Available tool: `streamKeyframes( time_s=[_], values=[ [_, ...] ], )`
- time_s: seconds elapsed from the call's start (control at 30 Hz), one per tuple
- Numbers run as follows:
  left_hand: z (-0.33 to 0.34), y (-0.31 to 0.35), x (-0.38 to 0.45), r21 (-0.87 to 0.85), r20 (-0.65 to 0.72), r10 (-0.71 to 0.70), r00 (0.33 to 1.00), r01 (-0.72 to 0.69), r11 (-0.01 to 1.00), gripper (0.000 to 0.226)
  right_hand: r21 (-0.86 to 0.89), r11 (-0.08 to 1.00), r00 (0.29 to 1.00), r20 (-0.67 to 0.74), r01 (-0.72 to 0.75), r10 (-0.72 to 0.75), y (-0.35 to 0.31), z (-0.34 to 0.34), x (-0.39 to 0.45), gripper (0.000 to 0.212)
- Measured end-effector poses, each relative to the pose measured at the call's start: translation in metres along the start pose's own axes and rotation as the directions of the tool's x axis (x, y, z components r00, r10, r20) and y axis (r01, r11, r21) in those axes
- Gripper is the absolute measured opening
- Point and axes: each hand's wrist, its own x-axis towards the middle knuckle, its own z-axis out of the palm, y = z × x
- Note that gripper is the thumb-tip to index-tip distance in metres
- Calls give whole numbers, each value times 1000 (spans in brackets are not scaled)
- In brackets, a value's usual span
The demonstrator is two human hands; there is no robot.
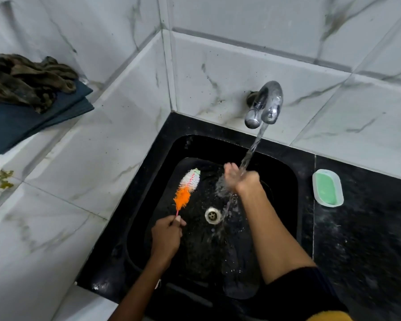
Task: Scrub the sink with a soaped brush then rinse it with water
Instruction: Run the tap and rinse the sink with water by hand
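one black sink (285,181), set in the corner of the dark counter, with one metal drain (212,215) in its floor. one chrome tap (265,105) on the back wall, giving one stream of water (252,149). one brush (186,189) with orange and white bristles over the sink's left side. two hands: one left hand (166,236) and one right hand (240,180). one soap dish (327,188) on the counter by the sink's right edge, holding one green soap. two cloths on the left ledge: one dark blue folded cloth (21,123) and one crumpled brownish cloth (26,79) on top.
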Motion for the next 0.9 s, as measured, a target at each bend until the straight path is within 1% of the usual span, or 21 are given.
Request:
streamKeyframes(
  time_s=[0.07, 0.1, 0.13, 0.17, 0.2, 0.3, 0.37, 0.43, 0.5, 0.53, 0.57, 0.6, 0.63, 0.7, 0.77, 0.8, 0.83, 0.87, 0.9],
  values=[
    [6, 8, 1, 7, 11, 11, 1000, -11, 1000, 35, 24, 999, 988, 153, 33, -36, -12, 22, -7, 47],
    [8, 10, 2, 6, 12, 18, 1000, -19, 1000, 35, -12, 997, 979, 188, 78, -74, -16, 31, -13, 46],
    [10, 12, 3, 4, 12, 23, 1000, -23, 1000, 35, -73, 987, 972, 197, 143, -126, -19, 38, -18, 45],
    [11, 14, 3, 3, 14, 25, 1000, -25, 1000, 35, -115, 978, 968, 199, 175, -150, -21, 39, -22, 45],
    [12, 15, 3, 2, 20, 26, 999, -26, 1000, 35, -130, 976, 970, 192, 174, -147, -22, 39, -22, 46],
    [14, 15, 5, 13, 27, 35, 999, -36, 999, 35, -130, 984, 989, 105, 120, -106, -14, 22, -20, 47],
    [14, 13, 5, 24, 29, 32, 999, -33, 999, 34, -132, 990, 999, 32, 46, -42, -7, 11, -15, 43],
    [13, 11, 4, 37, 26, 25, 999, -26, 999, 35, -168, 986, 1000, 4, -7, 8, 3, -1, -9, 39],
    [12, 10, 3, 40, 21, 21, 1000, -22, 999, 34, -175, 982, 996, 20, -77, 82, 11, -15, -1, 33],
    [11, 10, 2, 41, 18, 22, 1000, -22, 999, 34, -148, 982, 992, 28, -117, 122, 13, -20, 2, 32],
    [11, 9, 2, 41, 14, 21, 1000, -22, 999, 33, -120, 983, 988, 52, -141, 148, 12, -22, 3, 33],
    [10, 9, 1, 38, 12, 18, 1000, -19, 999, 33, -83, 987, 986, 84, -136, 143, 9, -22, 4, 36],
    [9, 9, 1, 35, 13, 15, 1000, -15, 999, 33, -40, 994, 989, 103, -101, 104, 2, -21, 3, 39],
    [8, 9, 1, 34, 13, 16, 1000, -16, 999, 33, 111, 993, 990, 127, 44, -58, -14, -12, -1, 40],
    [8, 9, 0, 30, 13, 21, 1000, -21, 999, 33, 257, 949, 957, 170, 185, -233, -36, -4, -9, 39],
    [8, 9, 0, 27, 13, 24, 1000, -24, 999, 33, 291, 931, 939, 195, 220, -283, -46, -2, -13, 37],
    [9, 10, 0, 25, 14, 27, 1000, -27, 999, 34, 281, 926, 928, 199, 254, -315, -54, -2, -14, 36],
    [11, 10, 0, 25, 18, 31, 999, -31, 999, 34, 225, 931, 924, 189, 288, -331, -59, -2, -15, 35],
    [13, 10, -1, 26, 24, 34, 999, -34, 999, 34, 134, 944, 931, 173, 302, -323, -62, -4, -13, 35]
  ],
)
